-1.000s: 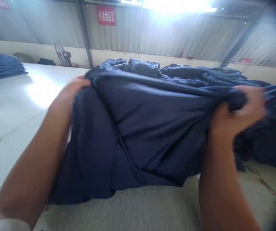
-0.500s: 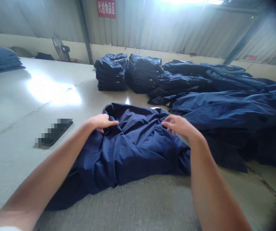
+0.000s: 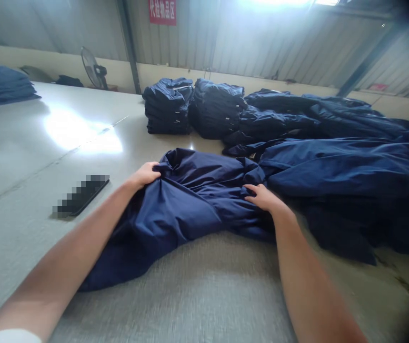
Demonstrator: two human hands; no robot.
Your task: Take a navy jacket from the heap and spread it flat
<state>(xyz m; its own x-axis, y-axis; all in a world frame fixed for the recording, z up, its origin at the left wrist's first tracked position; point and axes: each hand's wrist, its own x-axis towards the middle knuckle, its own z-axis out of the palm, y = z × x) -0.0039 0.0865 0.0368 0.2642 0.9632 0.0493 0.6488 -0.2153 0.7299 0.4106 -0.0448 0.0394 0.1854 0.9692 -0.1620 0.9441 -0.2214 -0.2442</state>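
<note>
A crumpled navy blue garment (image 3: 190, 205) lies in front of me, bunched in folds with its far edge raised. My left hand (image 3: 147, 174) is closed on the cloth at its upper left, fingers partly hidden behind a fold. On the right side, my right hand (image 3: 263, 196) pinches a fold between thumb and fingers. The lower left part of the garment spreads beneath my left forearm. Its exact kind cannot be made out from the folds.
A dark phone-like object (image 3: 86, 195), partly pixelated, lies left on the table (image 3: 18, 157). Folded dark garments stand in stacks (image 3: 168, 107) at the back. Loose navy garments (image 3: 333, 162) are heaped on the right. A fan (image 3: 93, 69) and another stack (image 3: 2, 85) are at far left.
My left hand has gripped the garment's edge and pulled it slightly away from me. The near hem has shifted up and away, and the right hand has moved slightly nearer to me.
</note>
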